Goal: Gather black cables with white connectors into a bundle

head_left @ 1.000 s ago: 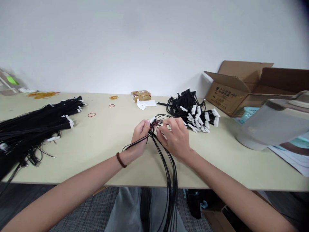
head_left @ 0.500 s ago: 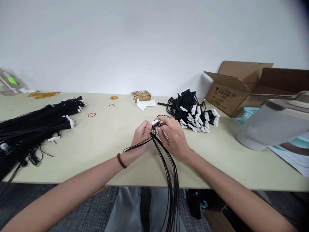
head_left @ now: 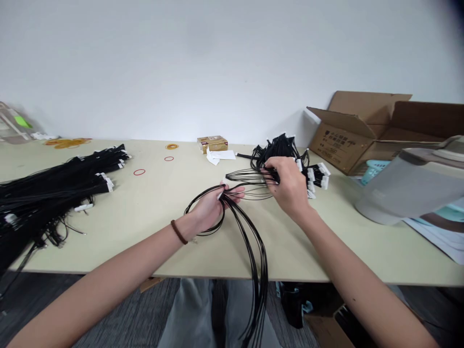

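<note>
My left hand (head_left: 207,211) is closed around a bundle of thin black wires (head_left: 258,251), whose long ends hang over the table's front edge. A small white connector (head_left: 224,181) shows at the fingertips of this hand. Some of the wires loop behind the left wrist. To the right, my right hand (head_left: 291,187) has its fingers closed on the fanned-out wires stretching from the left hand. Its fingertips are partly hidden. Right behind that hand lies a heap of black cables (head_left: 279,145) with white connectors (head_left: 322,175).
More black cables (head_left: 54,188) cover the table's left side. Red rubber bands (head_left: 139,172), yellow bands (head_left: 172,146) and a small gold box (head_left: 212,143) lie toward the wall. An open carton (head_left: 340,147) and a large grey jug (head_left: 406,188) stand at right.
My right hand has moved right and slightly up from the left hand, drawing wires out between them. The left hand has turned a little and keeps hold of the bundle.
</note>
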Demonstrator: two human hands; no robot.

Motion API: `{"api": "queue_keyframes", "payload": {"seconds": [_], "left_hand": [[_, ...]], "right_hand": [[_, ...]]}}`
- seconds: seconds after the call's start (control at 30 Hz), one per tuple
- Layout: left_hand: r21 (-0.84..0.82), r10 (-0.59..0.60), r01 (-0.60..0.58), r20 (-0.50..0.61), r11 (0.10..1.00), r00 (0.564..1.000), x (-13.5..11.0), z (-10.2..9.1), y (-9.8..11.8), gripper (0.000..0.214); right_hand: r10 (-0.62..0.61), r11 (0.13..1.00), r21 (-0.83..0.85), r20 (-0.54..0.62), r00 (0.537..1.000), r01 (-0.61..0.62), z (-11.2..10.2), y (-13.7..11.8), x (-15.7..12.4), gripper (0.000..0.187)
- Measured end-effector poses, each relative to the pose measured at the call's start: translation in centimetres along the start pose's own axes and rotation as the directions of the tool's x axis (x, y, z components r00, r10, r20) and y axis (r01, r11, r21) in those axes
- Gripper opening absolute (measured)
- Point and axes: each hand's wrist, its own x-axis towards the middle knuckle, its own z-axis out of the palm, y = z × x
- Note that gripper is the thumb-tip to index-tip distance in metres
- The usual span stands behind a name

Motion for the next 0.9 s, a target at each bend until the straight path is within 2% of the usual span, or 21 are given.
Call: {"api": "queue_keyframes", "payload": {"seconds": [0.2,0.47,0.6,0.77,0.83,0.9], "left_hand": [[0.044,-0.097,0.092,0.156,0.995,0.983,-0.4,-0.2,-0.1,0.011],[0.129,-0.258,0.234,0.224,0.964,0.94,-0.8,-0.1,0.2,0.016],[0.07,-0.263,0.254,0.177,0.965,0.948,-0.7,0.0,0.0,0.015],[-0.051,-0.156,0.159,0.064,0.986,0.986,-0.3,0.0,-0.1,0.01],[-0.066,-0.127,0.129,0.031,0.99,0.991,0.0,-0.1,-0.1,0.009],[-0.079,-0.101,0.102,0.019,0.992,0.995,0.1,-0.1,0.0,0.01]], "right_hand": [[-0.038,0.993,-0.116,-0.103,0.994,0.026,-0.5,1.5,0.1,0.008],[-0.031,0.986,-0.169,-0.149,0.988,0.006,-0.6,2.1,-0.1,0.009],[-0.028,0.976,-0.217,-0.157,0.987,-0.007,-0.4,2.4,-0.1,0.011],[-0.084,0.969,-0.243,-0.149,0.985,0.046,-0.5,1.7,0.1,0.018],[-0.145,0.956,-0.274,-0.14,0.98,0.102,-0.6,0.9,-0.1,0.021],[-0.279,0.93,-0.273,-0.093,0.956,0.245,-0.6,-0.1,-0.4,0.022]]}}
